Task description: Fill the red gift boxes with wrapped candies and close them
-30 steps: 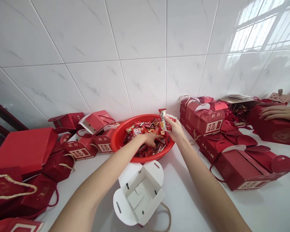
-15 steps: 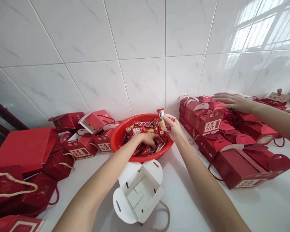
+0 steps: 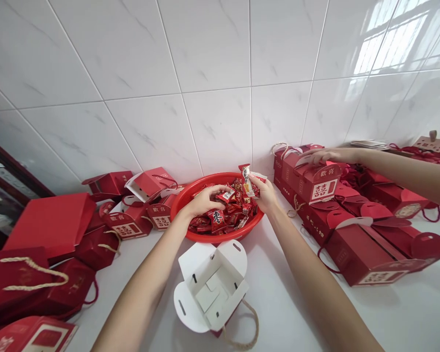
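Observation:
My left hand (image 3: 204, 201) is over a red plastic basket (image 3: 176, 221) full of red-wrapped candies. Its fingers and thumb curl around a small red-and-white wrapped candy (image 3: 227, 195). A red packet with a large dark character (image 3: 217, 218) lies just below this hand. At the basket's right rim, my right hand (image 3: 267, 194) is closed on wrapped snacks, one a slim upright red-and-white packet (image 3: 246, 180). In front of the basket stands an open gift box (image 3: 220, 288), white inside, with its flaps spread and a rope handle to the right. Nothing lies inside it.
Red gift boxes (image 3: 128, 220) crowd the left side, some with rope handles. More closed red boxes (image 3: 366, 249) are stacked at the right. Another person's hand (image 3: 326, 155) rests over the top box there. A white tiled wall (image 3: 216, 127) rises behind.
My left hand has lifted out of the candies and drawn back left, a wrapped candy at its fingers. My right hand keeps its packets. The other person's hand has moved left onto a box.

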Demonstrator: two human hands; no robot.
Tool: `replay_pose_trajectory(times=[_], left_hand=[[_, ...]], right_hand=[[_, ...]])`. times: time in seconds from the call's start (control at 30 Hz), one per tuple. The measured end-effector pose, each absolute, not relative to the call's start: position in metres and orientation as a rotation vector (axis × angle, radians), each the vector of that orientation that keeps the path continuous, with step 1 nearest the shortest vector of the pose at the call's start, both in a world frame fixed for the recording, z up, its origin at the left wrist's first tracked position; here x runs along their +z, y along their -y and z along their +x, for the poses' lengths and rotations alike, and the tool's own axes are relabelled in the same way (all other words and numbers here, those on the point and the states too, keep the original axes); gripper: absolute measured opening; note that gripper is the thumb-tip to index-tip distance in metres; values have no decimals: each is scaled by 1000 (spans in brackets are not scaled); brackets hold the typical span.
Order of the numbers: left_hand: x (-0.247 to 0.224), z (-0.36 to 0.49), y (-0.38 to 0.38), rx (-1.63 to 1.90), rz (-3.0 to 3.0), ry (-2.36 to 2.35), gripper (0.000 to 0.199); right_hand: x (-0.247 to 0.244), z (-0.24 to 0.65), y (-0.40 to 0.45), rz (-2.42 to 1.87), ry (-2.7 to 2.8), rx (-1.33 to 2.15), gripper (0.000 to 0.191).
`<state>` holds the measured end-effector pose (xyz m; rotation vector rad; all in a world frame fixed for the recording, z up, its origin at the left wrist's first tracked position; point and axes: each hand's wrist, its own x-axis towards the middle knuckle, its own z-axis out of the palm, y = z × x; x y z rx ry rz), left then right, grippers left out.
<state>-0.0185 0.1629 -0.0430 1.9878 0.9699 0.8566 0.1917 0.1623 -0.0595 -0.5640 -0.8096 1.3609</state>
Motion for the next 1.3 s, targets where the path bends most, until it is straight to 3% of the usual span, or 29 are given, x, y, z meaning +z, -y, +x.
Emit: replay_pose_trajectory(times=[0.3,0.5,0.73,1.03,1.3], left_hand=[[-48,-25,-151,1051,1904,-977,55],[-47,-21,-149,1078,1923,-940,45],[-53,-24,-150,1091,1961,-1014,68],[-52,-25,-151,1037,1966,-1070,34],[-54,-28,-154,1018,2071,-1186,33]], right_hand=[[-57,190,-158,-545,763,1392,41],[-54,190,-154,-579,823,1389,40],[-53,189,-152,-562,883,1392,37],[-53,188,-150,-573,900,1374,37],[-53,190,-150,-555,873,1389,39]])
